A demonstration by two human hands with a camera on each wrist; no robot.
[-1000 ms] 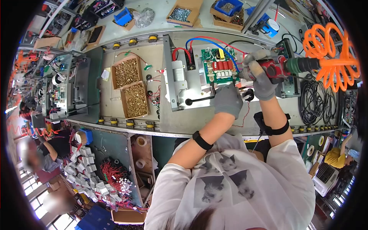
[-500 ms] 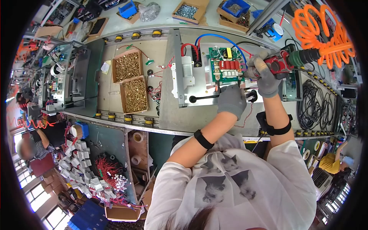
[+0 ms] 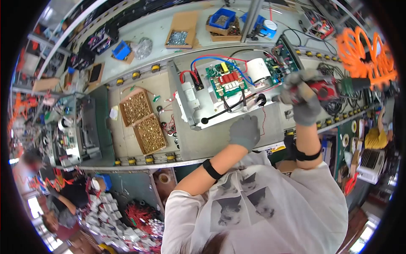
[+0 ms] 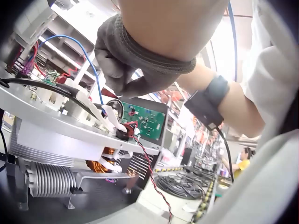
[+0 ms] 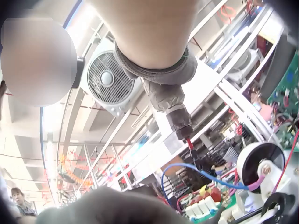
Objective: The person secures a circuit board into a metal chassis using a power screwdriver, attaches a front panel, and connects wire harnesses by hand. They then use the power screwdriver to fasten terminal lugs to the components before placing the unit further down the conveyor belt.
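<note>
A red power screwdriver (image 3: 319,91) is gripped by my gloved right hand (image 3: 305,99), its nose turned left, past the right end of a metal chassis (image 3: 192,120). The right wrist view shows the tool's dark nose (image 5: 180,122) with a red bit. My gloved left hand (image 3: 244,132) is just in front of the chassis's near edge, fingers loosely bent; nothing shows in them. On the chassis sit a green circuit board (image 3: 228,80) with red and white components, a white cylinder (image 3: 258,70), a blue wire (image 3: 211,58) and a black cable (image 3: 224,111).
Two cardboard boxes of brass-coloured parts (image 3: 135,108) are left of the chassis. An orange coiled hose (image 3: 359,55) hangs at the right. Coiled black cables (image 4: 180,186) lie beyond the chassis. Blue bins (image 3: 122,51) and a box of silver parts (image 3: 179,38) stand behind.
My left hand has drawn back from the circuit board toward the near edge. The right hand has moved the screwdriver right, off the board, uncovering the white cylinder. The head view has turned.
</note>
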